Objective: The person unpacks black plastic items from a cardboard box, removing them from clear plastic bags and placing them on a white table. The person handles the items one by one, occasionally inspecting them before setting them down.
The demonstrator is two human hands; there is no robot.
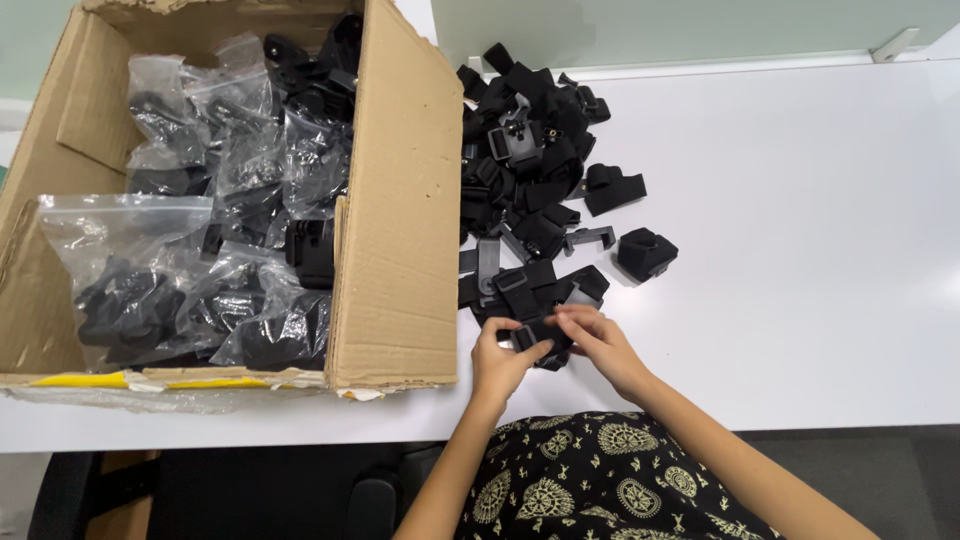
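A small black strap piece is held between both hands just below the centre of the frame, at the near edge of the white bench. The left hand is closed on its left end, thumb and forefinger pinched on it; the right hand is closed on its right end from above, the fingers curled over the top. Whether a buckle is being threaded or a strap folded cannot be told, as the piece is largely covered by the hands.

Directly above the hands, toward the upper centre, a loose pile of black straps and grey clips is spread on the bench, its nearest pieces touching or just beside the held one. One folded black piece lies apart to the right of the pile. A cardboard box filled with clear bags of black parts fills the left of the frame, its right wall just beside the pile.

For the handling to go well, the piece would best be kept low over the bench and clear of the neighbouring straps, so that none is dragged along. A firm pinch on the left end is judged useful as an anchor while the right fingers work the other end. Tangling with the pile appears the main risk.
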